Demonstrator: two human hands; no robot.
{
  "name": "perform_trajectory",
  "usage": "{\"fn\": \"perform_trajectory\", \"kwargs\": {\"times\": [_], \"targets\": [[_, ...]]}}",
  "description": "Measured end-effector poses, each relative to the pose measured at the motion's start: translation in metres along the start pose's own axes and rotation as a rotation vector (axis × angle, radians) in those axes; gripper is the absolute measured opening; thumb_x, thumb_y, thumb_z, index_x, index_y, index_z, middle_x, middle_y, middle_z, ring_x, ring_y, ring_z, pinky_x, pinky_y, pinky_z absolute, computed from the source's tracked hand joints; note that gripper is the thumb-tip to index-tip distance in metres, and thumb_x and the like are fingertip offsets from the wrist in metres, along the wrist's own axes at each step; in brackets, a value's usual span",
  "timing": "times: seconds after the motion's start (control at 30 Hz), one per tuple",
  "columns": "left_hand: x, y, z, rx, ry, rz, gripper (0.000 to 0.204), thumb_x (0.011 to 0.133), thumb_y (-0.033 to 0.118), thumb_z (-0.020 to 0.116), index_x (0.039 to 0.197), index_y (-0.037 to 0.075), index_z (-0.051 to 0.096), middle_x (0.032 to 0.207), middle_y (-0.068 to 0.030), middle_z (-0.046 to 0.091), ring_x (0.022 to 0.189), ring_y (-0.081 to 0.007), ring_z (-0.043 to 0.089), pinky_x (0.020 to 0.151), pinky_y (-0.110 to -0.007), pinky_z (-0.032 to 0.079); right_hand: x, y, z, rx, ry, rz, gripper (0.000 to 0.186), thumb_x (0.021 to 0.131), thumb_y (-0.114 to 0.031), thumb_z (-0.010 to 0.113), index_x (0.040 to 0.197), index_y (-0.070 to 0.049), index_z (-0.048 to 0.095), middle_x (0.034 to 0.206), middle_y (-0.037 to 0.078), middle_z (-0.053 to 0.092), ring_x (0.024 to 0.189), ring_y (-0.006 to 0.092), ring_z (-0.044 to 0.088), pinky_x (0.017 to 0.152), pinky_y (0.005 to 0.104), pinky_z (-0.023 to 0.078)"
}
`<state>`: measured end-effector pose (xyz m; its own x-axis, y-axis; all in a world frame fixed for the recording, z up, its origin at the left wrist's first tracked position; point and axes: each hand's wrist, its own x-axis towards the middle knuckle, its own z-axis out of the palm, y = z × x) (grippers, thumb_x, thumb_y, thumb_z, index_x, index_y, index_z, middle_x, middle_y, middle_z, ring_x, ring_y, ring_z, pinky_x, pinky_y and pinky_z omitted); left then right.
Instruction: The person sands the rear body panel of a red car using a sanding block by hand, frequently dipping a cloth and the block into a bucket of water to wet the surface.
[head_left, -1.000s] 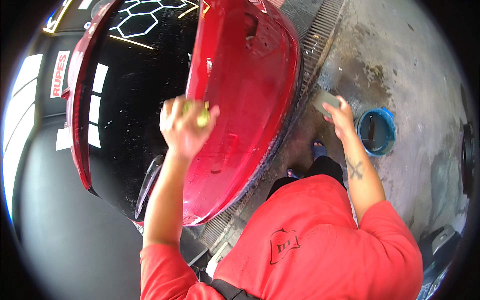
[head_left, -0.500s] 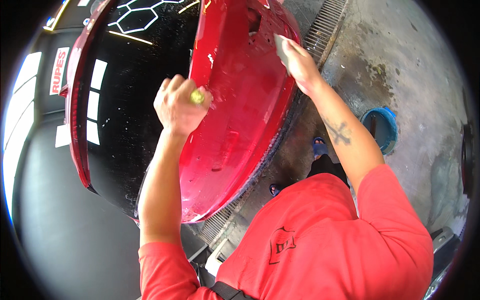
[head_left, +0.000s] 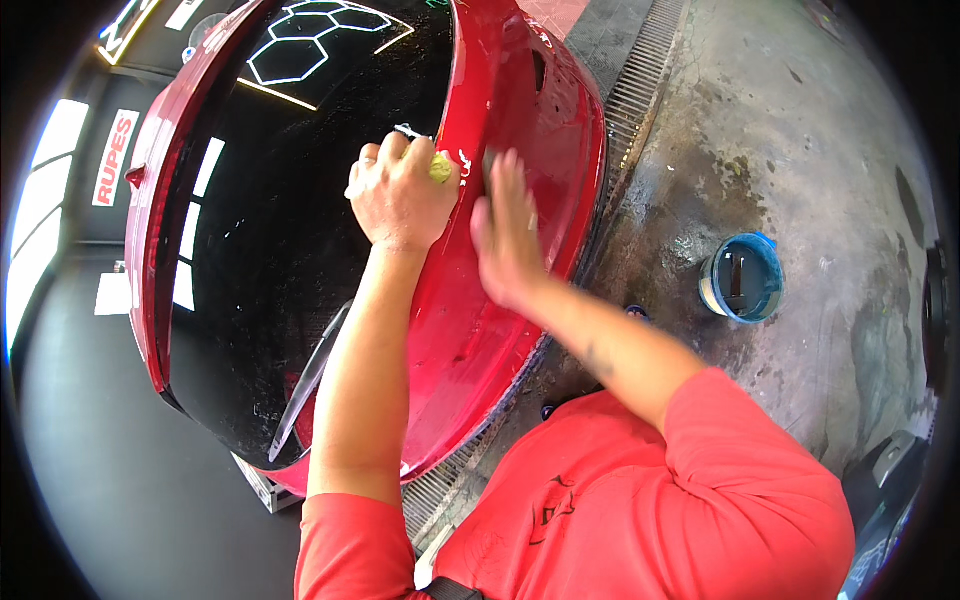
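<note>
In my left hand (head_left: 405,190), closed and raised at the border between the dark rear window (head_left: 290,210) and the red bodywork, is a crumpled yellow-green sponge (head_left: 440,167). Its far end is hidden in my fist. My right hand (head_left: 508,230), smeared by motion, lies along the wet red rear panel (head_left: 470,310) of the car, just right of my left hand. A sliver of a thin grey-green sheet (head_left: 488,168) shows beside its fingers; the rest is under the hand.
On the wet concrete floor (head_left: 820,300) to the right stands a blue bucket (head_left: 780,285) with dark water and something long in it. A metal drain grate (head_left: 642,85) runs beside the car. A wiper (head_left: 310,385) sits on the window.
My right hand has swung left across the red panel from its outer edge, carrying the sheet. My left hand has shifted slightly right, still gripping the sponge. The whole view has shifted.
</note>
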<state>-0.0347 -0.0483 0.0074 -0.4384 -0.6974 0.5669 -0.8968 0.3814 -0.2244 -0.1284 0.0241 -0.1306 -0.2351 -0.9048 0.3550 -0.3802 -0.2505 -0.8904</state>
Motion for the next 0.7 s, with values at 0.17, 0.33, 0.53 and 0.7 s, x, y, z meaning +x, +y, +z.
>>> {"fn": "perform_trajectory", "kwargs": {"times": [0.17, 0.33, 0.53, 0.7], "targets": [[0.005, 0.007, -0.002, -0.027, -0.008, 0.014, 0.020, 0.087, 0.033, 0.080, 0.092, 0.014, 0.077, 0.100, -0.0059, 0.071, 0.105, -0.0348, 0.069, 0.092, -0.050, 0.058, 0.131, 0.051, -0.028, 0.165, 0.109, 0.095, 0.076, 0.121, -0.053, 0.027, 0.175, 0.001, 0.028, 0.185, 0.025, 0.019, 0.173, 0.0381, 0.014, 0.136, 0.0638, 0.013], [-0.006, -0.006, 0.003, -0.077, 0.020, -0.014, 0.021, 0.087, 0.026, 0.081, 0.107, 0.021, 0.079, 0.105, -0.0042, 0.072, 0.106, -0.0349, 0.069, 0.094, -0.051, 0.057, -0.084, -0.032, 0.015, 0.088, -0.158, -0.024, 0.080, 0.120, -0.051, 0.030, 0.180, -0.004, 0.006, 0.187, 0.027, 0.001, 0.173, 0.0457, 0.000, 0.132, 0.0726, 0.002], [0.007, 0.010, -0.004, -0.067, 0.005, 0.024, 0.026, 0.084, 0.022, 0.083, 0.109, 0.024, 0.081, 0.103, -0.0024, 0.071, 0.102, -0.0318, 0.069, 0.093, -0.049, 0.057, 0.151, 0.036, -0.042, 0.002, 0.066, 0.191, 0.073, 0.121, -0.054, 0.024, 0.175, -0.005, 0.032, 0.186, 0.019, 0.023, 0.173, 0.0371, 0.015, 0.135, 0.0680, 0.007], [-0.003, -0.007, 0.005, -0.041, 0.064, 0.002, 0.017, 0.080, 0.022, 0.083, 0.097, 0.021, 0.081, 0.095, -0.0015, 0.068, 0.094, -0.0298, 0.067, 0.085, -0.046, 0.056, 0.000, -0.013, -0.004, -0.064, -0.139, -0.048, 0.076, 0.121, -0.042, 0.030, 0.180, -0.005, 0.001, 0.188, 0.023, -0.001, 0.175, 0.0388, 0.001, 0.134, 0.0704, 0.006]]}}
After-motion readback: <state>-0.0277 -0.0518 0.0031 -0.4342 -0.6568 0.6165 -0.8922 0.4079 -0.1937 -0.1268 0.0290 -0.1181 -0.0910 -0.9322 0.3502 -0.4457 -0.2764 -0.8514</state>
